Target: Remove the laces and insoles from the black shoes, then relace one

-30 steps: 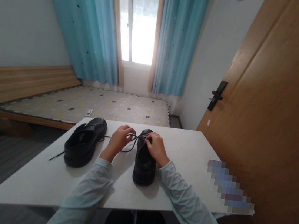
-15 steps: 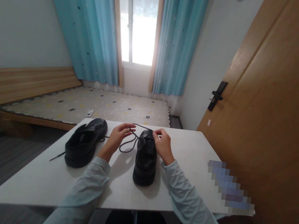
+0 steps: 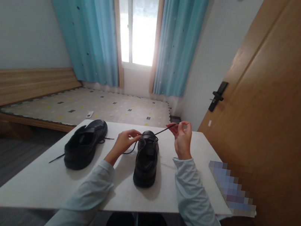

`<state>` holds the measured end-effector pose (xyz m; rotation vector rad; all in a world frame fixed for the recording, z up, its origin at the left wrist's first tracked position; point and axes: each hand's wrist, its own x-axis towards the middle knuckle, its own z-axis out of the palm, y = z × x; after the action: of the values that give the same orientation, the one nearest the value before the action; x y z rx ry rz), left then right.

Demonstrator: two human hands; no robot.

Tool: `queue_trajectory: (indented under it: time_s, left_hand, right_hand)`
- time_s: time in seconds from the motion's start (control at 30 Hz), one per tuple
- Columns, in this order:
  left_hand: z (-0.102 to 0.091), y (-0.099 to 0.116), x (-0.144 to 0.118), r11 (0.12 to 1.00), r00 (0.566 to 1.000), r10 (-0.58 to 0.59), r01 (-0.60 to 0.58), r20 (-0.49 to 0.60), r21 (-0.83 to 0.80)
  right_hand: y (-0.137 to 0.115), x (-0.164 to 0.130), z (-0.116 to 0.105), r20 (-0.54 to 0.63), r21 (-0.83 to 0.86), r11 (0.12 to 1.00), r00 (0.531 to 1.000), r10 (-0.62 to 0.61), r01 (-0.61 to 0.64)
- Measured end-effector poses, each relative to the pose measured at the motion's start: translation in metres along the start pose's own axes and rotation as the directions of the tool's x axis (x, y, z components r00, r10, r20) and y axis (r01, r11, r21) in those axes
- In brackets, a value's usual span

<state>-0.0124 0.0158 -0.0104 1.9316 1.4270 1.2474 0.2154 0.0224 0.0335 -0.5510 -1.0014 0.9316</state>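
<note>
Two black lace-up shoes stand on a white table (image 3: 203, 155). The right shoe (image 3: 146, 164) sits in front of me, toe pointing away. My right hand (image 3: 182, 139) is raised to the right of that shoe and pinches one end of its black lace (image 3: 162, 131), which runs taut from the shoe's top. My left hand (image 3: 124, 142) rests at the shoe's left side and pinches the other strand of lace near the eyelets. The left shoe (image 3: 84, 147) lies apart to the left with a loose lace trailing over the table.
A wooden door (image 3: 278, 109) with a black handle (image 3: 217, 95) stands close on the right. Beyond the table are a low bed (image 3: 89, 105) with a patterned mattress, blue curtains (image 3: 92, 25) and a bright window. A blurred patch lies at the table's right edge.
My right hand has lifted up and to the right, drawing the lace end taut out of the shoe. My left hand stayed by the shoe's left side, holding its strand.
</note>
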Motion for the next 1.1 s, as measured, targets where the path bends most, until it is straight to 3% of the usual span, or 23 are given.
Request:
queue_trajectory:
  time_s: [0.27,0.47,0.73,0.83,0.93,1.1]
  left_hand:
    - [0.008,0.002,-0.005,0.970,0.977,0.212,-0.208,-0.024,0.128]
    - [0.013,0.018,-0.013,0.911,0.906,0.407,-0.411,0.115,0.015]
    - [0.017,0.019,-0.014,0.895,0.883,0.431,-0.444,0.187,0.034]
    - [0.017,0.019,-0.014,0.882,0.868,0.444,-0.467,0.223,0.062]
    - [0.018,0.019,-0.014,0.886,0.880,0.434,-0.456,0.192,0.089]
    - [0.019,0.020,-0.014,0.896,0.898,0.413,-0.430,0.150,0.107]
  right_hand:
    - [-0.018,0.011,-0.016,-0.059,0.053,0.996,0.996,-0.064,0.067]
    - [-0.022,0.015,-0.024,-0.085,0.007,0.989,0.986,-0.147,0.148]
    - [-0.023,0.017,-0.029,-0.074,-0.221,0.954,0.972,-0.223,0.202]
    - [-0.017,0.020,-0.033,-0.026,-0.392,0.910,0.987,-0.159,0.136]
    - [-0.010,0.021,-0.037,0.049,-0.577,0.815,0.998,-0.037,0.058]
    - [0.002,0.016,-0.035,0.214,-0.777,0.625,0.966,0.147,0.077]
